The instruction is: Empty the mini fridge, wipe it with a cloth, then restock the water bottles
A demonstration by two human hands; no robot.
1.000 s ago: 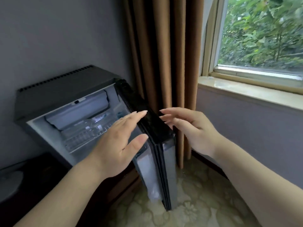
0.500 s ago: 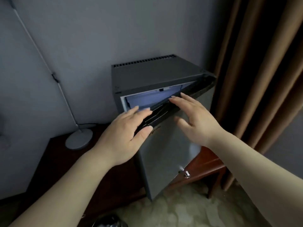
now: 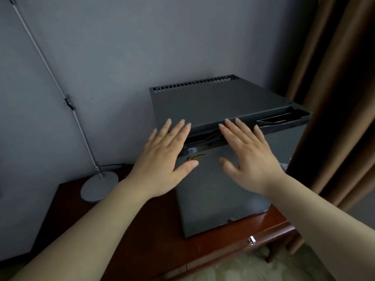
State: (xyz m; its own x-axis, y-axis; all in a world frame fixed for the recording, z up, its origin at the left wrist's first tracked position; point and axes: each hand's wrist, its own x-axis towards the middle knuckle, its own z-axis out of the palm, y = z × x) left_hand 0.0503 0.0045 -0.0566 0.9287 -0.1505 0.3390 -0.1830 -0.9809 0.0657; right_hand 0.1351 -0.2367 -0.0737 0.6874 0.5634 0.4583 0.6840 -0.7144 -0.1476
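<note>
Head view: the mini fridge [image 3: 213, 102] is seen on the desk [image 3: 273, 223], just toward 3 o'clock of centre, its door [image 3: 219, 199] all but shut. Left hand [image 3: 164, 159] and right hand [image 3: 249, 157] are laid flat on the door's top edge, fingers straight, nothing grasped. Closing is judged in hand; an even, firm push is called for next.

The door [image 3: 219, 191] hides all of the mini fridge [image 3: 213, 102] interior, its gold badge [image 3: 195, 158] is too small to read, the right hand [image 3: 249, 159] blurs at the thumb, the lamp pole [image 3: 50, 74] runs off the top-left edge, and the curtain [image 3: 334, 98] is cut off at the right.
</note>
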